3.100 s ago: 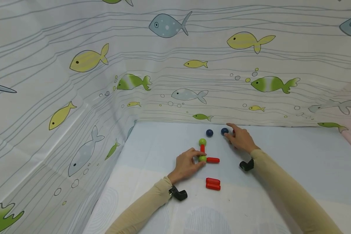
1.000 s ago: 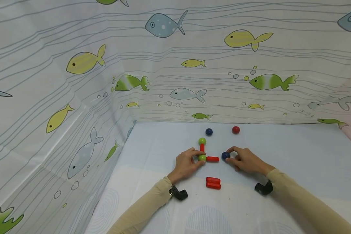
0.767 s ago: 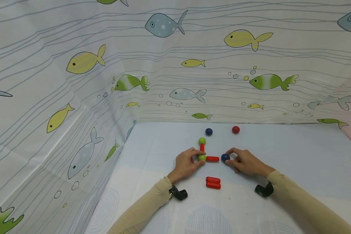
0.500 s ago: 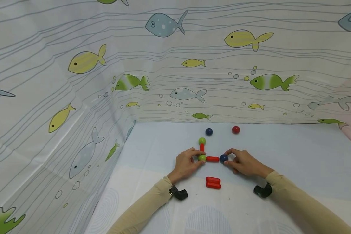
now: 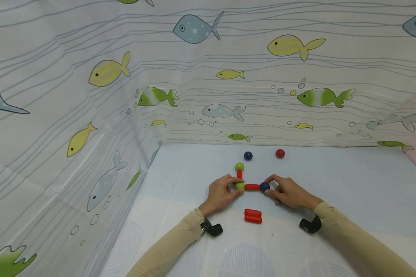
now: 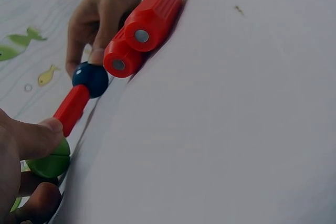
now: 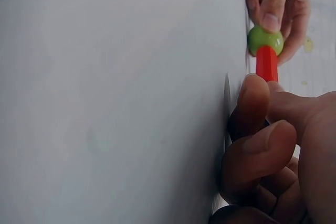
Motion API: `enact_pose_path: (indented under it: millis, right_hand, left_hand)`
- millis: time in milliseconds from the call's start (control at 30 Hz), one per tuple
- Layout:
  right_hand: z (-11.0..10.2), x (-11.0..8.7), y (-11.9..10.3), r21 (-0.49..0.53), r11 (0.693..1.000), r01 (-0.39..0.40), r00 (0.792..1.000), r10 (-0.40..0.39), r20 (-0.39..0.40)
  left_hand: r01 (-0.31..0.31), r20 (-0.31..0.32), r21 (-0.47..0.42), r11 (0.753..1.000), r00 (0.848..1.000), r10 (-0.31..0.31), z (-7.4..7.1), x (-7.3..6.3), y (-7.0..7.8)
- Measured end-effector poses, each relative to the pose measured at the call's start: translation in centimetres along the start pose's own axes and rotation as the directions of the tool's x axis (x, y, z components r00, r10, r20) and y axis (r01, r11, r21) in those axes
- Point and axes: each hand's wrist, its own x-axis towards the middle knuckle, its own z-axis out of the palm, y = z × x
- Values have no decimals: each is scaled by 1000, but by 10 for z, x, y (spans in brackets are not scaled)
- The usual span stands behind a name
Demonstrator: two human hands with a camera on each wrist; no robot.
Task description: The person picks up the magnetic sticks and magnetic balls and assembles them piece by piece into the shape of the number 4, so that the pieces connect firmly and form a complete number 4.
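In the head view my left hand (image 5: 223, 194) pinches a green ball (image 5: 240, 186) between thumb and forefinger. From that ball one red rod (image 5: 240, 175) runs back to a second green ball (image 5: 239, 166). Another red rod (image 5: 252, 187) extends rightward from the pinched ball, and its far end touches a dark blue ball (image 5: 264, 187). My right hand (image 5: 291, 192) holds this blue ball with thumb and forefinger. The left wrist view shows the blue ball (image 6: 91, 80) meeting the rod end. Fingers mostly hide the blue ball in the right wrist view.
Two loose red rods (image 5: 253, 216) lie side by side nearer the front, with metal discs on their ends. Farther back sit a dark blue ball (image 5: 248, 156) and a red ball (image 5: 280, 153). A fish-patterned sheet (image 5: 180, 127) rises behind the table.
My right hand took the blue ball from the back row, brought it forward, then moved it left until it met the red rod. My left hand has kept its hold on the green ball.
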Motion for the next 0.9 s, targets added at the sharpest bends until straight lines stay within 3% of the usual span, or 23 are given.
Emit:
enact_pose_path:
  millis: [567,700,833,900]
  right_hand:
    - [0,-3,-3,-11,999,-33,999,33,-8]
    - [3,-6,-5,-51,998,-23,993,17,-114]
    - [6,-8,-11,-71,997,16,964,-34,-262]
    - [7,-9,-16,-91,995,42,955,-66,-290]
  left_hand:
    - [5,-1,-13,1000,1000,-5,0,0,1]
    - [9,4,-22,1000,1000,-9,0,-1,1]
    - [12,8,-17,1000,1000,-12,0,-1,2]
    - [17,9,-12,1000,1000,-17,0,-1,2]
